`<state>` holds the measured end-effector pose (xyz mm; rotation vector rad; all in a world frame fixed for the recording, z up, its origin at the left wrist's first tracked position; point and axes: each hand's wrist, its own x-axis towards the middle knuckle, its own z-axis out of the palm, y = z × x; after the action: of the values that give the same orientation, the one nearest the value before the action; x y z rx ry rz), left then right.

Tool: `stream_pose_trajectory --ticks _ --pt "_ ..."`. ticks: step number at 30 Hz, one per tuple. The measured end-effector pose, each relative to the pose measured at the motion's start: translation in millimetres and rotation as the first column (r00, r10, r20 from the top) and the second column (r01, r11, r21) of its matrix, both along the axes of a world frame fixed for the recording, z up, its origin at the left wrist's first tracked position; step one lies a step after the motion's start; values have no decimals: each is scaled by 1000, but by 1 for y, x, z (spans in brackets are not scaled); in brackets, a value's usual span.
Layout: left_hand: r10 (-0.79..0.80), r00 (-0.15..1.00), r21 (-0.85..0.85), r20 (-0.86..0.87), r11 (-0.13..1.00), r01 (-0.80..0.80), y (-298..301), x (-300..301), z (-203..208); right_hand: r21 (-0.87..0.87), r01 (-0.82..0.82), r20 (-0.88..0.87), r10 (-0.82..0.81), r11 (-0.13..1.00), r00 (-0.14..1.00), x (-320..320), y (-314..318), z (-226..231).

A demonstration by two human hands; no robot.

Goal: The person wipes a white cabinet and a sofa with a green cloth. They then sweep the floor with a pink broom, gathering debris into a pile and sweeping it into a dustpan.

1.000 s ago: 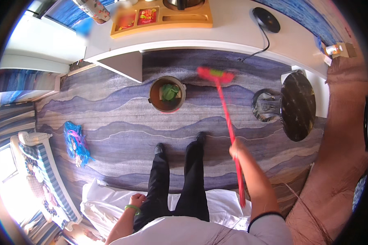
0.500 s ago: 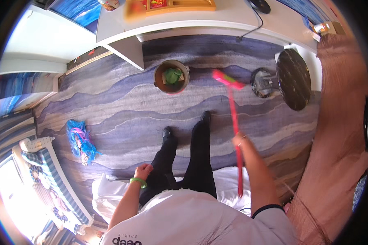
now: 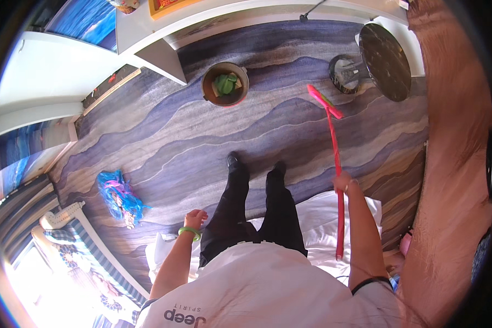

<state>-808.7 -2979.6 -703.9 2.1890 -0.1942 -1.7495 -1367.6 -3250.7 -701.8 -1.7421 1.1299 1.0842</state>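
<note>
My right hand (image 3: 343,181) is wrapped round a long red stick (image 3: 340,224) with a pink crosswise head (image 3: 323,101) that has a green strip on it. From here I cannot tell whether it is a broom or a squeegee. The head is over the patterned floor, pointing away from me, and the lower end of the stick reaches back beside my right forearm. My left hand (image 3: 195,218), with a green bangle at the wrist, hangs beside my left leg. Its fingers are loosely bent and apart, with nothing in them.
A round bin (image 3: 224,83) with green stuff inside stands ahead. Right of it is a stool-like stand with a dark oval top (image 3: 385,62). A blue and pink tangled bundle (image 3: 118,195) lies at left. Behind me is white bedding (image 3: 333,235); a white desk (image 3: 202,23) runs along the far side.
My right hand and the stick have moved to the right, still gripped. My view has shifted, and my feet have changed places: the left is now the farther one.
</note>
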Motion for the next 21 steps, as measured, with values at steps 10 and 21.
stream_pose_trajectory --ticks 10,21 --pt "-411 911 138 23 904 404 19 -31 2 372 612 4 -660 698 751 178 113 123" --pt "-401 916 -29 23 915 401 -40 -121 39 -57 514 216 -492 856 843 -146 9 -26"
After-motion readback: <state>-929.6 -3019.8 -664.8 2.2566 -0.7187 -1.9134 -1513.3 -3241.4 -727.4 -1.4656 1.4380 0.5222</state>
